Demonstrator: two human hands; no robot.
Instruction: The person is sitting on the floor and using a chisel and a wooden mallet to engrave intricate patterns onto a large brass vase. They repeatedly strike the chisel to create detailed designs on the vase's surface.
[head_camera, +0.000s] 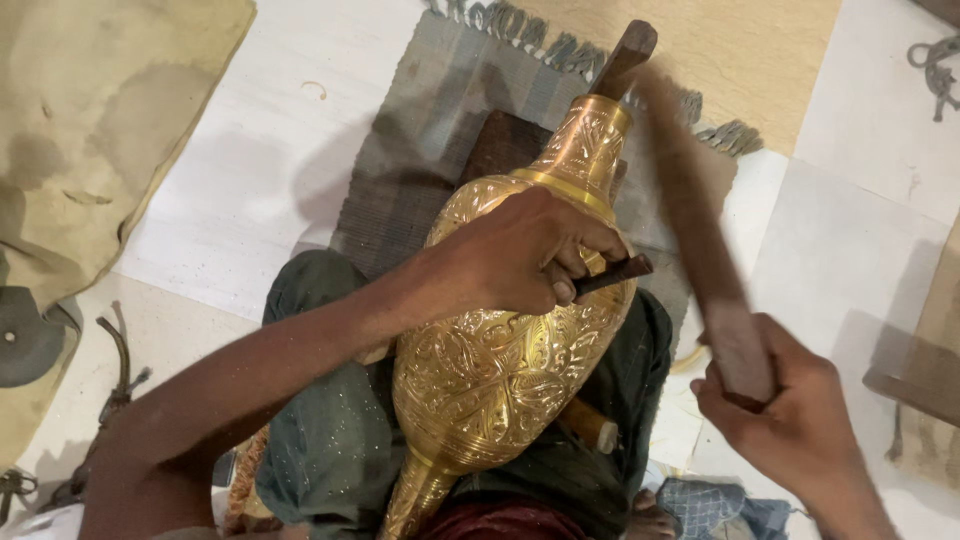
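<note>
An engraved brass vase (500, 370) lies across my lap, its neck (588, 140) pointing away over a dark wooden block (500, 140). My left hand (525, 250) rests on the vase's shoulder and grips a thin dark chisel (615, 272), tip against the metal. My right hand (790, 415) is shut on a wooden mallet (700, 230), a long brown stick blurred in motion above the vase's right side.
A grey fringed mat (420, 150) lies under the block on pale floor tiles. A tan cloth (90, 130) covers the left. Metal tools (110, 390) lie at lower left, a metal hook (935, 65) at upper right, wood pieces (915, 380) at right.
</note>
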